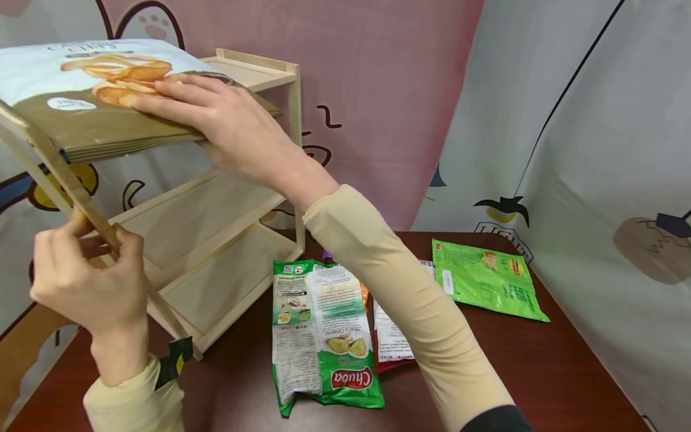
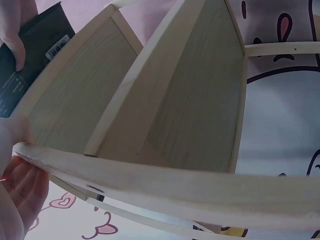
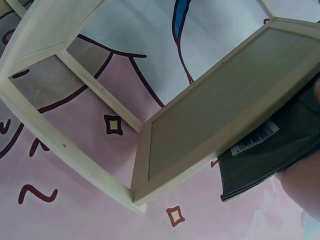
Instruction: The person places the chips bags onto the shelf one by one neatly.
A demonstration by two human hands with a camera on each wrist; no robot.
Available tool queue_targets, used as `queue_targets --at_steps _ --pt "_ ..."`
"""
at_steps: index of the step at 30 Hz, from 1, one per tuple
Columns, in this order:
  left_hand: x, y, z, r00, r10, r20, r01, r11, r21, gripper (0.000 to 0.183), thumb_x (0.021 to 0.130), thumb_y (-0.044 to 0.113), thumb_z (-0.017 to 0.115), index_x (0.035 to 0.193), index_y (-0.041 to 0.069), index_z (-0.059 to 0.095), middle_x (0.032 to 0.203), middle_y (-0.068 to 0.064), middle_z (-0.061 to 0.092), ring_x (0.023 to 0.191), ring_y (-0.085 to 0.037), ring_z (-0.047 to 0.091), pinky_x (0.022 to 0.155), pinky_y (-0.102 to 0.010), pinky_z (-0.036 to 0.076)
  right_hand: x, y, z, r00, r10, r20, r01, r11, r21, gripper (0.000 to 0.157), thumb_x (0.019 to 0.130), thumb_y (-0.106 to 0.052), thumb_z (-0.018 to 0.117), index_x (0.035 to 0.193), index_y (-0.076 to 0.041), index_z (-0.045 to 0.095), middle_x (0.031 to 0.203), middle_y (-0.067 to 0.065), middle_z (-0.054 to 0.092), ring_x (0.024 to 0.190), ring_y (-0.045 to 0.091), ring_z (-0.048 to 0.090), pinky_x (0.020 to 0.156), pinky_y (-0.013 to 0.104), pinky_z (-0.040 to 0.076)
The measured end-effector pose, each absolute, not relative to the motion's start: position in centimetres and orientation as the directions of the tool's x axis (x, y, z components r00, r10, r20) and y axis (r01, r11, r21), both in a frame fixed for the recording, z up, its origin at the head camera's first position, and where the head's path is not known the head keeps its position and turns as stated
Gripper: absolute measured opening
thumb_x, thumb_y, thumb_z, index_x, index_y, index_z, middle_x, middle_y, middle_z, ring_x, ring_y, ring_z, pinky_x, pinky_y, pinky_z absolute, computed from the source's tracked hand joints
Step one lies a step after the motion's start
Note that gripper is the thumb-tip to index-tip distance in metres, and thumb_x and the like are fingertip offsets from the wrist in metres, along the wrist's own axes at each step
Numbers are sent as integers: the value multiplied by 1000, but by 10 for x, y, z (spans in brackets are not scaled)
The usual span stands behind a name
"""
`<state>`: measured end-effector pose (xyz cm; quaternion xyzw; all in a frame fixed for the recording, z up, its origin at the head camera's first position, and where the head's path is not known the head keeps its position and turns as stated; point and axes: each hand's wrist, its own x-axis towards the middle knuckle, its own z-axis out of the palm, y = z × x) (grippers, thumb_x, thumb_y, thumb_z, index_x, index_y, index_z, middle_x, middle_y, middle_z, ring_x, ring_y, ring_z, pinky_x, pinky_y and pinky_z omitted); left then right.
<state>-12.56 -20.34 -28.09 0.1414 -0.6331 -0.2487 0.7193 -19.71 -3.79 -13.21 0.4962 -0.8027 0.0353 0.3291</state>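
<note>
My right hand [image 1: 232, 120] holds a large white-and-brown chip bag [image 1: 124, 131] at the upper part of a wooden shelf rack [image 1: 205, 216]. Its fingers lie across the printed front; the left wrist view shows the thumb against the bag's dark back [image 2: 37, 47], near a barcode. That dark side also appears beside a shelf board [image 3: 215, 110] in the right wrist view. With thumb and curled fingers, my left hand [image 1: 92, 276] grips the rack's near side post [image 1: 66, 174].
On the dark brown table [image 1: 227, 390], a green-and-white Chuba bag [image 1: 345, 348] lies right of the rack. A red-and-white packet [image 1: 391, 336] is partly behind my right sleeve. Farther right lies a bright green bag [image 1: 488, 279]. Printed cloth [image 1: 378, 120] hangs behind.
</note>
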Motion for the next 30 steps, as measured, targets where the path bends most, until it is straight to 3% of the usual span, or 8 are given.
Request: queue_targets --at_steps 4,10,18,28,30 --pt "-125 -204 -281 73 -539 839 180 835 521 27 74 9 57 95 -1 71 83 -27 64 66 -41 54 70 5 22 -193 -37 -135 -287 -761 581 -802 523 289 47 98 -13 40 142 -28 45 149 -4 43 140 15 37 117 29 25" --pt "-126 -203 -282 79 -532 843 178 839 513 27 74 9 57 95 -1 71 83 -27 64 64 -40 53 70 6 23 -188 -25 -144 -239 -694 679 -810 529 254 37 100 -24 41 134 -23 55 141 -2 52 137 15 41 116 24 23" --pt "-125 -203 -280 81 -541 837 175 834 523 27 74 9 57 94 0 71 83 -27 64 66 -41 55 70 4 22 -188 -3 -157 -194 -624 757 -832 513 210 39 98 -12 36 128 -15 60 134 3 58 130 16 49 109 26 35" --pt "-125 -203 -280 77 -543 836 170 834 525 26 74 9 58 95 0 71 84 -26 65 65 -39 54 69 4 22 -195 25 -177 -179 -564 806 -849 502 162 35 95 -8 42 125 -8 61 134 9 58 125 21 53 105 28 39" --pt "-125 -203 -280 78 -544 836 171 833 526 26 74 9 58 95 1 72 84 -26 65 63 -29 54 69 4 21 -197 30 -182 -190 -552 812 -852 504 143 34 95 -8 43 124 -8 61 134 9 58 123 22 53 103 29 40"
